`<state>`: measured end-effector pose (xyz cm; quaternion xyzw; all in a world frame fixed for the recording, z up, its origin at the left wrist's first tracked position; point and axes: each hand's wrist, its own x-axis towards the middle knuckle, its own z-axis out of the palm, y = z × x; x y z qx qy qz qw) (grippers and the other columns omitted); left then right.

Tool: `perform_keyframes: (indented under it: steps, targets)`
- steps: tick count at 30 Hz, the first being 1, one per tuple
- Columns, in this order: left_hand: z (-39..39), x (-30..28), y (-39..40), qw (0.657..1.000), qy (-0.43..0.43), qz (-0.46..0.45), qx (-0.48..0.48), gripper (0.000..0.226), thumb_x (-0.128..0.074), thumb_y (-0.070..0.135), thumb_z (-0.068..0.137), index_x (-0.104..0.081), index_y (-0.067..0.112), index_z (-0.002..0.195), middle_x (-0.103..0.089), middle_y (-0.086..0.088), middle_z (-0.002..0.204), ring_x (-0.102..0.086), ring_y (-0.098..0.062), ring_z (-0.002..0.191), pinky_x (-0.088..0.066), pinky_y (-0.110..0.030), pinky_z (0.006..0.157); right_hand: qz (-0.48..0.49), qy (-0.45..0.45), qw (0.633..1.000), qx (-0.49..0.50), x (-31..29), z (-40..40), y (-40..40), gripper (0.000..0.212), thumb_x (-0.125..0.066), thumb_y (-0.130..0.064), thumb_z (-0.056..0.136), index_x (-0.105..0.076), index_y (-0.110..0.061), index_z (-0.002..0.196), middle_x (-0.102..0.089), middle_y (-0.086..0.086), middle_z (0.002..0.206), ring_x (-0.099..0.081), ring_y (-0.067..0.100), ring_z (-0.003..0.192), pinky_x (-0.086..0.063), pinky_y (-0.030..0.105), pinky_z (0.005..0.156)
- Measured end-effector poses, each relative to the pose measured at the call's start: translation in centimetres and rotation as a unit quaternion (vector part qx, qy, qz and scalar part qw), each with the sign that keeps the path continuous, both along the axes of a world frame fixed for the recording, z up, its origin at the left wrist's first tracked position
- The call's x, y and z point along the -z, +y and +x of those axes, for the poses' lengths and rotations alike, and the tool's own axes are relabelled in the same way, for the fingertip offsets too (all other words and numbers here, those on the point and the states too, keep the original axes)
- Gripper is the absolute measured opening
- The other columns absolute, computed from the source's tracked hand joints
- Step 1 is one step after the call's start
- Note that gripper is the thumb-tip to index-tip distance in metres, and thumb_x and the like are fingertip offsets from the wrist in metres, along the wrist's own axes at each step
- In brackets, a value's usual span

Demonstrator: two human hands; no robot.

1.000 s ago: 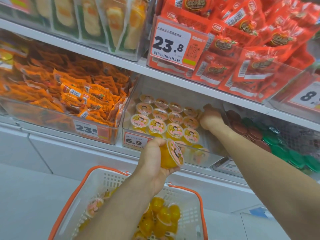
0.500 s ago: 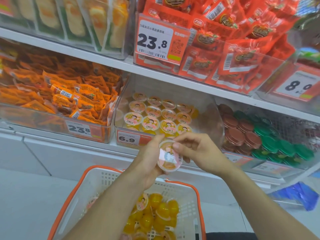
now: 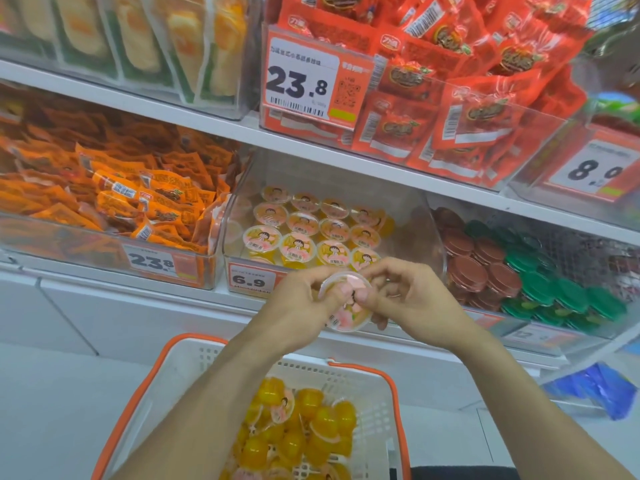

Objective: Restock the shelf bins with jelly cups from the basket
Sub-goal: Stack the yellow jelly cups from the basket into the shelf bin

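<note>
One jelly cup [image 3: 346, 311], its pink lid facing me, is held between both hands in front of the clear shelf bin [image 3: 415, 216]. My left hand [image 3: 298, 306] grips its left side, and my right hand [image 3: 401, 299] pinches its right edge with thumb and fingers. Rows of jelly cups [image 3: 311, 230] with cartoon lids stand in the bin's left and middle; its right part is bare. Below, a white basket [image 3: 187, 368] with an orange rim holds several yellow jelly cups [image 3: 304, 431].
A bin of orange snack packets [image 3: 138, 199] stands left of the jelly bin, and a bin of brown and green round lids [image 3: 519, 275] stands right. Red packets [image 3: 450, 98] fill the upper shelf. A 6.9 price tag [image 3: 249, 280] hangs on the bin front.
My right hand came out of the bin's right side and down to the cup that my left hand held up. Both hands now hold it, its lid turned toward me.
</note>
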<state>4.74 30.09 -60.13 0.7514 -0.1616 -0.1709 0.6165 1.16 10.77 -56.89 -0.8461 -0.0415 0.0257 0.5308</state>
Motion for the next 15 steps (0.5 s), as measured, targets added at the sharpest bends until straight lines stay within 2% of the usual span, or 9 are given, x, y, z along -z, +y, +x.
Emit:
perform_keyframes:
  steps: [3,5,7,9,11,13,15]
  targets:
    - [0.0,0.1,-0.2,1.0,-0.009,-0.011,-0.005,0.022,-0.063,0.028,0.097,-0.071,0.028,0.117,-0.074,0.006,0.103,-0.068,-0.011,0.097,-0.055,-0.036,0.09,-0.009,0.001,1.0,0.008,-0.2,0.0,-0.2,0.025,-0.077,-0.018,0.081,-0.064,-0.001,0.093,-0.065,0.026,0.068,-0.065,0.03,0.051,-0.053,0.035,0.049]
    - [-0.1,-0.3,-0.5,0.999,0.004,-0.022,-0.041,0.025,-0.057,0.026,0.1,-0.066,0.029,0.123,-0.072,0.003,0.099,-0.069,-0.015,0.086,-0.056,-0.028,0.079,-0.011,-0.005,0.999,0.031,-0.4,0.0,-0.2,0.022,-0.077,-0.014,0.083,-0.061,0.001,0.088,-0.066,0.023,0.063,-0.065,0.032,0.049,-0.054,0.035,0.049]
    - [-0.1,-0.7,-0.8,0.994,0.059,-0.058,-0.075,0.026,-0.048,0.017,0.104,-0.063,0.026,0.124,-0.07,-0.002,0.095,-0.071,-0.029,0.079,-0.058,-0.035,0.069,-0.066,-0.053,0.992,0.091,-0.5,0.4,-0.3,0.016,-0.075,-0.014,0.088,-0.064,-0.003,0.082,-0.067,0.015,0.057,-0.065,0.027,0.046,-0.055,0.037,0.05]
    - [0.0,-0.8,-0.8,0.988,0.105,-0.073,-0.091,0.025,-0.045,0.008,0.103,-0.06,0.023,0.118,-0.068,-0.003,0.096,-0.072,-0.036,0.084,-0.061,-0.042,0.073,-0.177,-0.128,0.963,0.158,-0.3,1.6,-0.9,0.017,-0.071,-0.018,0.09,-0.066,-0.011,0.076,-0.068,0.002,0.055,-0.066,0.017,0.047,-0.057,0.038,0.053]
    - [0.2,-0.7,-0.6,0.983,0.134,-0.07,-0.106,0.019,-0.048,0.006,0.101,-0.061,0.014,0.112,-0.068,-0.007,0.097,-0.072,-0.034,0.083,-0.061,-0.041,0.073,-0.272,-0.183,0.923,0.2,-0.3,3.3,-1.8,0.019,-0.068,-0.023,0.091,-0.066,-0.013,0.075,-0.067,-0.003,0.057,-0.066,0.013,0.05,-0.056,0.034,0.056]
    - [0.4,-0.6,-0.3,0.976,0.163,-0.081,-0.118,0.015,-0.049,0.005,0.099,-0.063,0.008,0.104,-0.069,-0.011,0.097,-0.071,-0.031,0.074,-0.06,-0.035,0.065,-0.358,-0.211,0.883,0.217,-0.3,5.5,-2.9,0.022,-0.064,-0.024,0.091,-0.066,-0.007,0.076,-0.067,0.005,0.06,-0.065,0.024,0.057,-0.048,0.032,0.056]
    - [0.5,-0.7,-0.3,0.972,0.179,-0.092,-0.122,0.014,-0.049,0.006,0.1,-0.063,0.006,0.098,-0.069,-0.014,0.092,-0.067,-0.027,0.069,-0.058,-0.032,0.06,-0.432,-0.201,0.851,0.219,-0.2,8.0,-4.0,0.022,-0.061,-0.018,0.089,-0.064,0.0,0.077,-0.065,0.018,0.065,-0.061,0.041,0.063,-0.042,0.034,0.057]
